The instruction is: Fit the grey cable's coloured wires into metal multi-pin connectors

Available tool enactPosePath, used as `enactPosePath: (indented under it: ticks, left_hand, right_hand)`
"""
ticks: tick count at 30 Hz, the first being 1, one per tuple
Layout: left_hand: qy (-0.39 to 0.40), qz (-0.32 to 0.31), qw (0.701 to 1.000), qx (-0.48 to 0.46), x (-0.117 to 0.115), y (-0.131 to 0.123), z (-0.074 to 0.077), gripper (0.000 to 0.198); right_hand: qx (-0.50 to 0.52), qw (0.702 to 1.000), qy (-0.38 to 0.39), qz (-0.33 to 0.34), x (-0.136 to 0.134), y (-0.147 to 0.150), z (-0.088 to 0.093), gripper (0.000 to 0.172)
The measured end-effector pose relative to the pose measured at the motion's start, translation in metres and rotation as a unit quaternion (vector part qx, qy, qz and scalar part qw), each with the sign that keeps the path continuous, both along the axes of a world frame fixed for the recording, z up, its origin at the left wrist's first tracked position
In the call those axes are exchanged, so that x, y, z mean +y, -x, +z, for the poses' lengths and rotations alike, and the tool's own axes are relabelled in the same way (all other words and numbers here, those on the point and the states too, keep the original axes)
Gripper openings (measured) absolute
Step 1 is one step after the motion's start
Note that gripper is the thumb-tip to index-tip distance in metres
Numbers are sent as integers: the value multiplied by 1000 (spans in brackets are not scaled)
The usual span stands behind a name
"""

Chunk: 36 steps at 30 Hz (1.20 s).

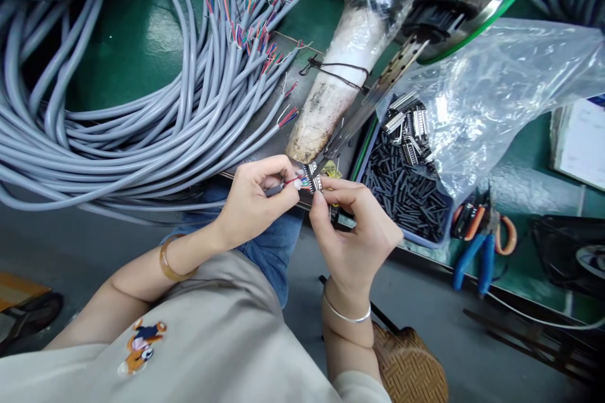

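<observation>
My left hand (250,198) pinches the stripped end of a grey cable (274,190), whose thin coloured wires (305,184) fan out past the fingertips. My right hand (357,220) grips a small metal multi-pin connector (314,177) between thumb and fingers. The wire ends meet the connector's pin side, though exactly which pins they touch is too small to tell. From the upper right, a soldering iron (373,97) slants down, its dark tip at the connector. A white wrapped tube (326,94), tied with black wire, lies just beyond my hands.
A large bundle of grey cables (142,119) with stripped ends covers the left. At right, a blue bin (442,240) holds short black sleeves (401,182) and loose connectors (409,126), with a clear plastic bag (501,69) draped over it. Blue-handled pliers (486,258) lie near the table edge.
</observation>
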<state>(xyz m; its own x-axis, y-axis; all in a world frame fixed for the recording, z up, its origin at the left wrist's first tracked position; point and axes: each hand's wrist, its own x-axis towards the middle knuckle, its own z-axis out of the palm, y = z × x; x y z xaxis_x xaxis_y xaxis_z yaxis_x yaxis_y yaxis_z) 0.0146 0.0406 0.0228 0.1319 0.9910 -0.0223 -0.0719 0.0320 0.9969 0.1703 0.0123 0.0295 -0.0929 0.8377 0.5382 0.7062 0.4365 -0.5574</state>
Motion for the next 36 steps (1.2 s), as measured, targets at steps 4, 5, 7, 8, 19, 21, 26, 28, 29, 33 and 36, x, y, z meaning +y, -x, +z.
enactPosePath:
  ticks: [4, 5, 7, 8, 19, 21, 26, 28, 29, 33, 36]
  left_hand:
    - [4, -4, 1000, -9, -2, 0, -2, 14]
    - [6, -7, 1000, -14, -2, 0, -2, 14]
    - [9, -17, 999, -30, -3, 1, -1, 13]
    - [8, -23, 999, -39, -4, 1, 0, 13]
    - [-4, -61, 998, -13, -7, 7, 0, 9]
    - [-5, -57, 998, -2, -7, 7, -1, 11]
    - [3, -29, 1000, 4, -7, 4, -6, 15]
    - [13, -19, 1000, -5, -6, 3, -7, 15]
    - [17, -17, 1000, -9, -5, 3, -7, 15]
    - [17, -6, 1000, -11, -1, 0, -5, 16]
    - [17, 1, 1000, -8, 0, -1, -2, 16]
  right_hand:
    - [11, 1000, 2, -6, -4, -2, -5, 16]
    - [18, 1000, 4, -8, -5, -3, -6, 16]
    - [34, 999, 13, -10, -8, -3, -7, 17]
    - [42, 999, 18, -10, -9, -3, -8, 17]
    - [23, 999, 20, 14, -19, -6, -5, 14]
    - [54, 998, 18, -22, -22, -7, -3, 12]
    - [184, 955, -192, -130, -27, -8, 2, 17]
    - [179, 955, -200, -123, -25, -6, -1, 29]
    - [155, 965, -176, -118, -25, -6, -3, 33]
    - [53, 995, -43, -79, -19, -5, -14, 21]
    - [47, 999, 2, -27, -14, -5, -17, 15]
